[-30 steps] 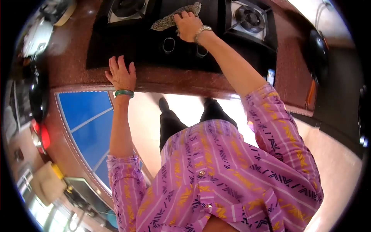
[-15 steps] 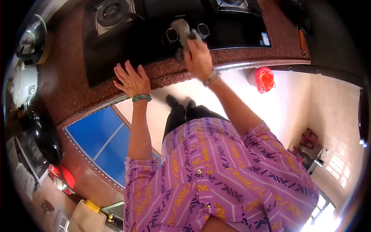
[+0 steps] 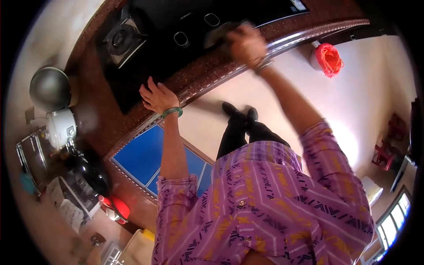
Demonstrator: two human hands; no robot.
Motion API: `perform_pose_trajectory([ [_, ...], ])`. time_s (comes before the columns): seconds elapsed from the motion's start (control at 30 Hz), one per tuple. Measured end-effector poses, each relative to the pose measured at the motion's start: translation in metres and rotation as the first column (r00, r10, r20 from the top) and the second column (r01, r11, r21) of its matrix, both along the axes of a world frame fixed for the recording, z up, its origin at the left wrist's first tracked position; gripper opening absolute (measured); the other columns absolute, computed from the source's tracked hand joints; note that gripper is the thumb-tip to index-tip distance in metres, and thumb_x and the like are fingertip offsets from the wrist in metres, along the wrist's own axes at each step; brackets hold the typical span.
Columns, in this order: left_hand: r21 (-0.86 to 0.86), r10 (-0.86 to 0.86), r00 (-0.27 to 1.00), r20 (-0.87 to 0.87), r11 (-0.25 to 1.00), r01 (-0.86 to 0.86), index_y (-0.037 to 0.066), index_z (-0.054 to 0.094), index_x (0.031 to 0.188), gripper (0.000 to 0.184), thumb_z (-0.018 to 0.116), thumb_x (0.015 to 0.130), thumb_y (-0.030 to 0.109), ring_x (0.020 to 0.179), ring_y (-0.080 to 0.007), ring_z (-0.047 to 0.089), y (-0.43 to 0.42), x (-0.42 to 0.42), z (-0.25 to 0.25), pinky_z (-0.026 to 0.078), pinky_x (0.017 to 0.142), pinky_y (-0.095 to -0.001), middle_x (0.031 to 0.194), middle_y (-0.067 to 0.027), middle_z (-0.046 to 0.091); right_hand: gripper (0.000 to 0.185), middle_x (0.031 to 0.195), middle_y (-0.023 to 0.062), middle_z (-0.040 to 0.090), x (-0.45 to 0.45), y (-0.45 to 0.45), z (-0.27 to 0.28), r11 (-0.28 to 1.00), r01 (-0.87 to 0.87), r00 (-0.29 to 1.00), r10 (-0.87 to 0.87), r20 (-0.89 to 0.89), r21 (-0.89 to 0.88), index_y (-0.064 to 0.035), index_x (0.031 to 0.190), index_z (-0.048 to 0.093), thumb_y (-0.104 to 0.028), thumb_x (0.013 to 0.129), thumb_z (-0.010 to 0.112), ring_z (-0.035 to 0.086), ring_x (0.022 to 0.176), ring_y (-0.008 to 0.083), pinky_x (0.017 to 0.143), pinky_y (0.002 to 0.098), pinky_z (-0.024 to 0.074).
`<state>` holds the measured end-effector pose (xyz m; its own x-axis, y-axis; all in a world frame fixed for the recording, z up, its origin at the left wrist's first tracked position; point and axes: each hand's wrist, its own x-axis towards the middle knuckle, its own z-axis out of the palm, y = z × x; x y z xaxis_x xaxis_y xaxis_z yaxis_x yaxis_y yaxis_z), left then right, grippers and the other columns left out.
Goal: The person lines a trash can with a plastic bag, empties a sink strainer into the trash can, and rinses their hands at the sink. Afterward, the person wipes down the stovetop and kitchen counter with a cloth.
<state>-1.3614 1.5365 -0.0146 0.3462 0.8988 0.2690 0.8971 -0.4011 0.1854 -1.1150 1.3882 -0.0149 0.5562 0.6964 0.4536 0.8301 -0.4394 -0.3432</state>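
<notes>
My right hand (image 3: pixel 248 46) is at the upper middle of the frame, its grip closed on a grey-brown cloth (image 3: pixel 217 36). Both are blurred, so I cannot make out how each finger bends round it. The cloth lies at the front of the black gas hob (image 3: pixel 154 59), just below the right-hand knob (image 3: pixel 212 19); the left-hand knob (image 3: pixel 181 39) stands a little apart from it. A watch (image 3: pixel 264 64) circles my right wrist

My left hand (image 3: pixel 160 97) is left of the frame's middle, over the front edge of the reddish-brown table (image 3: pixel 95 104). Its grip is empty, fingers spread toward the hob's near corner, and I cannot tell how firmly the palm presses. A green bangle (image 3: pixel 172 111) sits round that wrist

A burner (image 3: pixel 120 42) shows on the hob at the upper left of the frame. Along the left side are a white rice cooker (image 3: pixel 61 128) and, lower, a glossy black pan (image 3: pixel 91 173). Blue cabinet doors (image 3: pixel 136 150) show below my left hand, and a bin (image 3: pixel 329 60) with a red liner stands on the floor (image 3: pixel 282 110) at the upper right
</notes>
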Motion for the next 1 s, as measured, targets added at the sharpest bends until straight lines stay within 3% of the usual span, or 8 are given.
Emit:
perform_pose_trajectory([
  [0.17,0.072,0.004,1.000,-0.017,0.997,-0.003,0.017,0.040,0.125,0.039,0.032,0.092,0.034,0.123,-0.0326,0.029,-0.001,0.003,-0.003,0.023,0.096,-0.0534,0.132,-0.0155,0.030,0.032,0.109,0.0192,0.053,0.118,-0.057,0.046,0.918,0.380,0.894,-0.332,0.301,-0.114,-0.0046,0.094,0.062,-0.025,0.069,0.059,0.050,0.096,0.0363,0.076,0.0447,0.0436],
  [0.27,0.079,0.008,0.999,-0.038,0.997,-0.005,0.016,0.041,0.125,0.040,0.031,0.092,0.036,0.123,-0.0325,0.029,0.000,0.004,-0.006,0.023,0.095,-0.0527,0.132,-0.0164,0.030,0.029,0.105,0.0203,0.051,0.092,-0.043,0.011,0.878,0.473,0.881,-0.473,0.021,-0.068,-0.0057,0.094,0.062,-0.022,0.069,0.060,0.051,0.091,0.0360,0.075,0.0452,0.0435],
  [0.43,0.113,-0.015,0.999,-0.028,0.993,0.018,0.015,0.043,0.123,0.041,0.031,0.092,0.038,0.120,-0.0333,0.032,0.002,0.002,-0.007,0.024,0.094,-0.0527,0.131,-0.0167,0.031,0.018,0.091,0.0147,0.048,-0.062,0.024,0.015,0.969,0.172,0.984,-0.178,-0.016,-0.174,-0.0032,0.085,0.060,-0.016,0.076,0.051,0.052,0.081,0.0261,0.058,0.0342,0.0507],
  [0.63,0.062,-0.022,0.999,-0.048,0.998,0.025,0.014,0.040,0.123,0.037,0.036,0.091,0.032,0.121,-0.0334,0.029,0.002,0.000,-0.009,0.025,0.094,-0.0510,0.130,-0.0196,0.031,0.014,0.088,0.0104,0.050,-0.145,0.054,0.017,0.967,-0.249,0.920,0.253,-0.300,0.051,-0.0061,0.077,0.063,-0.015,0.072,0.054,0.053,0.085,0.0258,0.069,0.0376,0.0490],
  [0.73,0.075,-0.066,0.997,-0.039,0.995,0.069,0.012,0.039,0.123,0.039,0.036,0.090,0.033,0.122,-0.0346,0.027,0.004,-0.005,-0.013,0.025,0.094,-0.0518,0.131,-0.0205,0.029,0.014,0.093,0.0111,0.053,-0.118,0.040,0.004,0.985,0.098,0.937,-0.043,-0.348,0.142,-0.0112,0.082,0.063,-0.017,0.073,0.054,0.058,0.081,0.0268,0.063,0.0405,0.0507],
  [0.83,0.107,-0.073,0.996,-0.048,0.991,0.077,0.016,0.040,0.125,0.043,0.035,0.090,0.041,0.123,-0.0339,0.029,0.007,-0.007,-0.020,0.025,0.094,-0.0527,0.132,-0.0198,0.029,0.017,0.092,0.0135,0.060,-0.062,0.025,-0.006,0.691,0.565,0.803,-0.337,-0.491,0.451,-0.0098,0.087,0.064,-0.012,0.072,0.059,0.060,0.078,0.0258,0.064,0.0338,0.0504],
  [0.87,0.108,-0.083,0.995,-0.048,0.990,0.088,0.016,0.040,0.125,0.043,0.035,0.090,0.041,0.123,-0.0339,0.029,0.006,-0.006,-0.020,0.025,0.094,-0.0527,0.132,-0.0198,0.029,0.026,0.109,0.0137,0.057,-0.042,0.019,-0.001,0.629,0.683,0.599,-0.192,-0.777,0.371,-0.0111,0.098,0.062,-0.019,0.073,0.062,0.057,0.094,0.0246,0.074,0.0376,0.0482],
  [1.0,0.057,-0.110,0.990,-0.083,0.992,0.115,0.012,0.037,0.124,0.043,0.036,0.090,0.038,0.126,-0.0350,0.023,0.002,-0.005,-0.010,0.023,0.096,-0.0523,0.133,-0.0209,0.027,0.044,0.107,0.0225,0.047,-0.039,0.039,0.016,0.614,0.555,0.694,0.031,-0.719,0.562,-0.0013,0.111,0.053,-0.012,0.070,0.065,0.050,0.096,0.0374,0.084,0.0405,0.0422],
])
